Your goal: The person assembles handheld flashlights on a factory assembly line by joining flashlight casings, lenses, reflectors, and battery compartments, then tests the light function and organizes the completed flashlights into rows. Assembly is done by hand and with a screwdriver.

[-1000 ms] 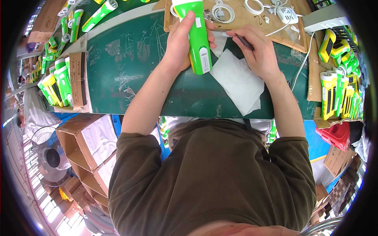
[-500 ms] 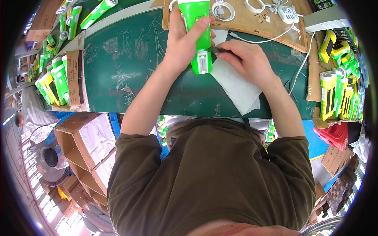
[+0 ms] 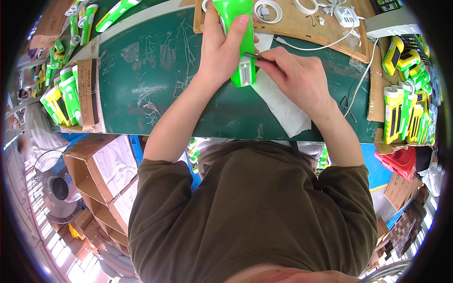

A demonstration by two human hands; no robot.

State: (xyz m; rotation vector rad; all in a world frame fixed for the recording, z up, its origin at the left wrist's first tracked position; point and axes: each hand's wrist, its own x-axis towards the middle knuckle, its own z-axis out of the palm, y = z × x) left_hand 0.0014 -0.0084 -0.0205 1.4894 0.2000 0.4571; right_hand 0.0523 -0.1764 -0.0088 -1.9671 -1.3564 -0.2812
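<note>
My left hand (image 3: 221, 49) is wrapped round a green and white flashlight (image 3: 247, 45), its thumb lying along the body. The wide head points away from me, and a clear window with a light strip shows at the near end. My right hand (image 3: 299, 75) pinches a thin dark tool (image 3: 251, 56), whose tip meets the flashlight just above that window. Whether the tool is a blade or a pick, I cannot make out. Beneath the right hand, a white cloth or paper sheet (image 3: 285, 111) lies on the green table (image 3: 137, 89).
A carton of flashlights (image 3: 87, 94) stands at the left, and another flashlight group (image 3: 401, 113) at the right. Beyond my hands, a wooden board (image 3: 302, 30) carries coiled white cables (image 3: 267, 12) and a white charger hub (image 3: 346, 17). A fan (image 3: 60, 188) is at lower left.
The flashlight has shifted slightly to the right and away from me, and its light strip looks brighter. The tool's tip has moved up a little along the body, more level now.
</note>
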